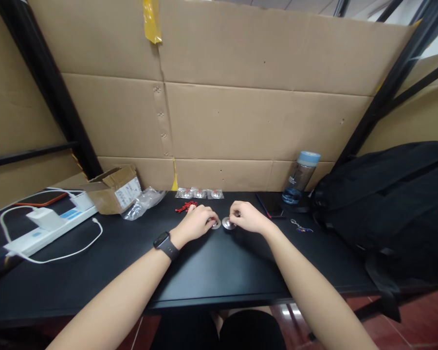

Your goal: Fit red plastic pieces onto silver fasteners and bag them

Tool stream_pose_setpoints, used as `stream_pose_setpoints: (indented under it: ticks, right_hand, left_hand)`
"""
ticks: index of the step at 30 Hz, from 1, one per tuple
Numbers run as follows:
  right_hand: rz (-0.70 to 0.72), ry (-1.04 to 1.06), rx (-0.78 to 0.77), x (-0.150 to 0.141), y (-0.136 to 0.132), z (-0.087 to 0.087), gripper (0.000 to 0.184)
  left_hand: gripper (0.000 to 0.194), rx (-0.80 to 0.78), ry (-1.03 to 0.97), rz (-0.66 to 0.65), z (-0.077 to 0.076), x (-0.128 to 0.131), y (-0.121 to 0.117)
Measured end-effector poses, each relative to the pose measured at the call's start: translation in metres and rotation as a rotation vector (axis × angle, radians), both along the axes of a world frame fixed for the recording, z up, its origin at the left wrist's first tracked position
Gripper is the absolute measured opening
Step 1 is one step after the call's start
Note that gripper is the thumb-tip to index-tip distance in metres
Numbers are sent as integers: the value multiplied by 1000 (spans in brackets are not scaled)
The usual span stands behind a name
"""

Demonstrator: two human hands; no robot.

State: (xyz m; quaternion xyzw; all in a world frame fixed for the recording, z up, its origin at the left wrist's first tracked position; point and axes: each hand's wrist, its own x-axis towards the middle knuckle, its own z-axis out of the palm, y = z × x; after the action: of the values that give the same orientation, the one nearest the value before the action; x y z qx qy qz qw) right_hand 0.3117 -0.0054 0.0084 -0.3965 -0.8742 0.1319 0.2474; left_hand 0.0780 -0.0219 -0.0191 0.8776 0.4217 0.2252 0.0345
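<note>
My left hand [198, 221] rests on the black table [204, 272] with its fingers curled over a small silver disc [215, 224]. My right hand [245, 216] lies just to the right, fingers pinched on a second silver disc [228, 223]. The two discs sit side by side between the hands. A red cord [184, 206] lies just behind my left hand. Three small clear bags with discs inside [199, 193] lie in a row at the table's back edge. A dark watch is on my left wrist.
A white power strip with charger and cable [47, 228] lies at the left, beside an open cardboard box [113, 188] and crumpled plastic [143, 201]. A phone [270, 205], a blue-capped bottle [300, 177], keys [301, 226] and a black backpack [387, 199] stand at the right. Cardboard walls the back.
</note>
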Motion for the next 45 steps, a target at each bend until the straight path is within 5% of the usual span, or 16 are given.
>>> stream_pose_setpoints:
  ticks: [2, 7, 15, 24, 28, 33, 40, 45]
  right_hand:
    - [-28, -50, -51, 3, 1, -3, 7]
    - [-16, -106, -80, 7, 3, -6, 34]
    - [0, -117, -24, 6, 3, -11, 18]
    - [-123, 468, -46, -1, 7, 0, 16]
    - [-35, 666, -180, -5, 6, -1, 23]
    - [72, 736, -291, -20, -3, -7, 26]
    - [56, 752, -271, -25, 1, -15, 27]
    - [49, 849, -526, -27, -4, -17, 33]
  left_hand:
    - [21, 12, 45, 0, 1, -3, 2]
    - [23, 71, 67, 48, 5, -5, 2]
    - [16, 102, -92, 100, 9, -1, -3]
    - [17, 75, -311, 238, 6, 5, 0]
    - [20, 22, -523, 201, 6, 3, 6]
    - [17, 21, -659, 42, 1, 7, 9]
    - [15, -2, -631, 29, -2, 8, 8]
    - [15, -13, -618, 37, -4, 8, 9]
